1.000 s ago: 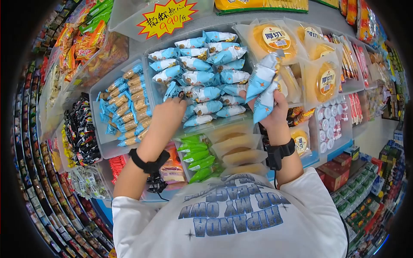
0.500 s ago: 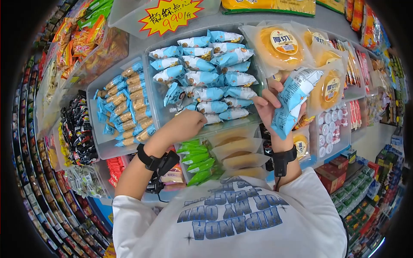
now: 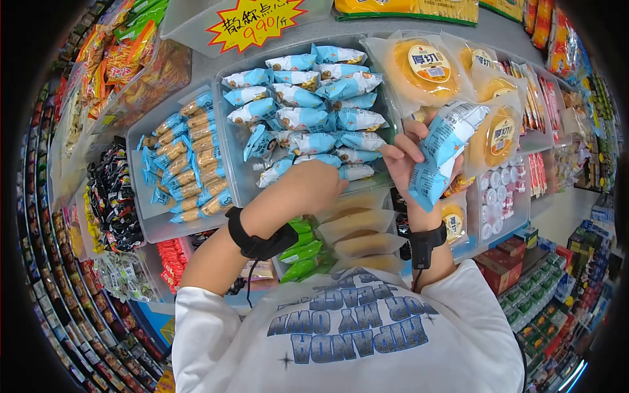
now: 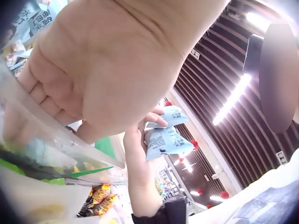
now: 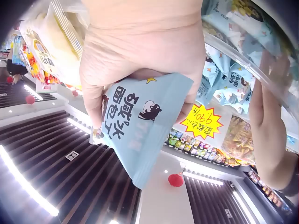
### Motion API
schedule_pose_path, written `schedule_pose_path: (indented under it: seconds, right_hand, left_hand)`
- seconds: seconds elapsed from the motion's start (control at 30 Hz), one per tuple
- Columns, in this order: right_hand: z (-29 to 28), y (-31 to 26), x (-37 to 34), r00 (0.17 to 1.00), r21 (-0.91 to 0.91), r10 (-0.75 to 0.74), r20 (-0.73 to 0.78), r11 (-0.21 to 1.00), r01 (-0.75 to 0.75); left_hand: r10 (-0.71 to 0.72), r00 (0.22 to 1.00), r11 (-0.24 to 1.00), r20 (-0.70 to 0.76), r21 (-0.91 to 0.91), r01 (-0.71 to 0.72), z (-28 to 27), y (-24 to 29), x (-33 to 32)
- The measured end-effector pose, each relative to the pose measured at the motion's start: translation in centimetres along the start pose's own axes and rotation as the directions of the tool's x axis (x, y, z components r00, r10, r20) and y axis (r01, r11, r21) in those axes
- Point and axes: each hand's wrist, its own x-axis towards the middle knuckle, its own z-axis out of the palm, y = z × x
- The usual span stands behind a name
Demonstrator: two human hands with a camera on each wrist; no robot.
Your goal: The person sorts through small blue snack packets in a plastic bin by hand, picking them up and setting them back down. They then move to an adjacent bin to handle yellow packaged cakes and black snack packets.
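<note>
While half a second ago the left hand lay further left along the near edge of the clear plastic bin, it now sits nearer the middle of that edge, covering part of the front rows of blue-and-white bread-cube packets; its fingers are hidden or blurred behind plastic, so I cannot tell whether its grip is clenched, released or on a packet. The right hand has its grip around two more of these, the held pair, thumb and fingers on either side, just right of the bin and above the round cakes; a second ago this pair was further left, at the bin's right edge. The packet nearest the right wrist camera reads 面包丁 beside what looks like 碱水, with a small black-and-white cartoon animal. The yellow starburst sign says 散称点心 in black and 9.90/斤 in red, the cake labels read 厚切, and the white shirt shows HIPANDA, FOR MY OWN and PEACE, upside down
</note>
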Motion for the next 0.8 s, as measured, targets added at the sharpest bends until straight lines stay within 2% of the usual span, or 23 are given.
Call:
schedule_pose_path:
  seconds: [0.07,0.13,0.17,0.23,0.27,0.33,0.37,0.43,0.53,0.57,0.63,0.7,0.77,0.8]
  right_hand:
    - [-0.2,0.0,-0.2,1.000,0.006,0.006,0.018,1.000,-0.006]
    - [-0.4,0.0,-0.3,1.000,0.010,0.009,0.025,1.000,-0.009]
    - [-0.5,-0.1,-0.3,0.999,0.013,0.014,0.034,1.000,-0.015]
    - [-0.5,0.0,-0.3,0.999,0.018,0.012,0.042,1.000,-0.013]
    - [-0.5,0.1,-0.3,0.999,0.020,0.011,0.049,1.000,-0.011]
    - [-0.5,0.1,-0.3,0.999,0.021,0.008,0.050,1.000,-0.009]
    - [-0.5,0.1,-0.4,0.999,0.022,0.007,0.049,1.000,-0.008]
    - [-0.6,0.2,-0.3,0.999,0.027,0.005,0.054,1.000,-0.006]
    - [-0.5,0.3,-0.3,0.999,0.028,-0.003,0.049,1.000,0.002]
    - [-0.4,0.3,-0.4,0.999,0.025,-0.006,0.038,1.000,0.005]
    - [-0.4,0.2,-0.3,0.999,0.029,0.000,0.039,1.000,-0.001]
    - [-0.4,0.1,-0.3,0.999,0.038,0.002,0.033,0.999,-0.003]
    - [-0.3,-0.1,-0.3,0.999,0.035,0.014,0.033,0.999,-0.015]
    - [-0.3,-0.1,-0.4,0.999,0.036,0.014,0.032,0.999,-0.016]
  left_hand:
    - [-0.050,0.999,0.997,-0.005,0.066,0.050,0.0,-0.1,0.7]
    - [0.006,0.989,0.997,0.147,0.070,-0.017,0.8,-1.8,2.8]
    - [0.004,0.989,0.997,0.149,0.072,-0.015,1.5,-2.6,3.7]
    - [0.028,0.994,0.993,0.109,-0.114,-0.016,2.6,-3.7,5.0]
    - [0.025,0.994,0.994,0.109,-0.113,-0.013,3.0,-4.0,5.3]
    - [0.032,0.997,0.975,0.073,-0.221,-0.015,3.3,-3.8,5.7]
    - [0.030,0.997,0.975,0.076,-0.223,-0.012,3.5,-3.7,6.0]
    - [0.043,0.993,0.926,0.109,-0.378,0.002,3.2,-3.1,6.4]
    - [0.013,0.987,0.901,0.161,-0.429,0.059,2.5,-2.5,6.3]
    - [0.012,0.987,0.900,0.159,-0.431,0.059,2.5,-2.6,6.1]
    - [0.055,0.990,0.959,0.127,-0.282,-0.017,1.9,-2.7,5.1]
    - [0.075,0.992,0.915,0.102,-0.402,-0.028,0.1,-3.5,2.3]
    - [0.088,0.993,0.956,0.072,-0.286,-0.064,-0.9,-5.6,-0.2]
    - [0.087,0.994,0.956,0.072,-0.287,-0.063,-0.7,-6.0,-1.2]
